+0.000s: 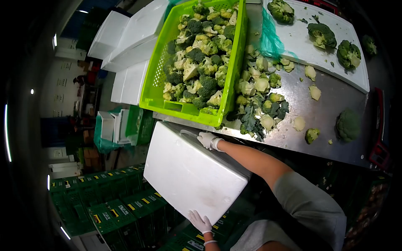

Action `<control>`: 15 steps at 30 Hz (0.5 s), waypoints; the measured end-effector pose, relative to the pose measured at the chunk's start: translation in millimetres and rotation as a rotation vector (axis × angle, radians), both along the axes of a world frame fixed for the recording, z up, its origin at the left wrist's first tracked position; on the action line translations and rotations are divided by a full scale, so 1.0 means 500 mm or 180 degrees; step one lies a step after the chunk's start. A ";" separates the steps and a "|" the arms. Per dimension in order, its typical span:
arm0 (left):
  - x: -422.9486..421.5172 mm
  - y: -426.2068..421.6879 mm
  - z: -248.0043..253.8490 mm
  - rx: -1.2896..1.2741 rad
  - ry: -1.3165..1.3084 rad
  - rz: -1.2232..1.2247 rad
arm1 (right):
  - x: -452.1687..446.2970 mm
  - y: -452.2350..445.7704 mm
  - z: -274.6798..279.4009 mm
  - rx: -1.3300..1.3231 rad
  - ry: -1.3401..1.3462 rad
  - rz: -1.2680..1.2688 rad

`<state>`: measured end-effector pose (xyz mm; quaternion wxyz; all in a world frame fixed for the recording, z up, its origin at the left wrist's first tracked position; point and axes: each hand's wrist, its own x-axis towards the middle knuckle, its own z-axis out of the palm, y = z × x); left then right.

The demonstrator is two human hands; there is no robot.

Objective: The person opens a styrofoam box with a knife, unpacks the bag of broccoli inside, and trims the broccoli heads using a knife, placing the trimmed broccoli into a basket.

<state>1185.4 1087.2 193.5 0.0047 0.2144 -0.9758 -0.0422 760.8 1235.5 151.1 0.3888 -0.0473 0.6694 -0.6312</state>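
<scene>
A white foam box (193, 175) is tilted below the metal table. My right hand (208, 141), in a white glove, has its fingers curled at the box's upper edge, beside a pale curved strip. Against the box's lower side rests my left hand (200, 221), also gloved, with its fingers spread. Above the box, a bright green crate (229, 94) full of broccoli florets (197, 54) sits on the table. Cut stems (262, 85) and leaves (249, 120) lie beside that crate.
Broccoli heads (321, 35) rest on a white board (297, 42) at the upper right of the metal table (289, 138). Another head (348, 124) lies near the table's edge. White foam boxes (138, 25) are at the upper left, and dark green crates (121, 213) stand at the lower left.
</scene>
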 end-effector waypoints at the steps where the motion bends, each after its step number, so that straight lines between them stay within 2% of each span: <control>1: 0.002 -0.003 -0.002 -0.0004 -0.0017 0.0021 | -0.016 -0.014 0.000 -0.0084 -0.0118 0.0051; 6: 0.001 -0.001 -0.001 -0.0008 -0.0016 -0.0046 | -0.047 -0.051 -0.011 -0.0252 -0.0240 0.0194; 8: -0.006 0.009 0.005 0.0045 0.0002 0.0019 | -0.050 -0.035 -0.019 -0.0177 -0.0083 0.0709; 11: -0.009 0.007 -0.007 0.0071 0.0026 0.0005 | -0.036 -0.005 -0.026 -0.0197 0.0018 0.0771; 13: -0.001 -0.005 0.005 0.0061 -0.0016 -0.0039 | -0.005 0.067 -0.020 -0.0021 0.0089 0.1163; 15: -0.008 0.006 0.003 -0.0028 -0.0051 0.0017 | 0.054 0.167 -0.034 -0.0286 -0.0210 0.1439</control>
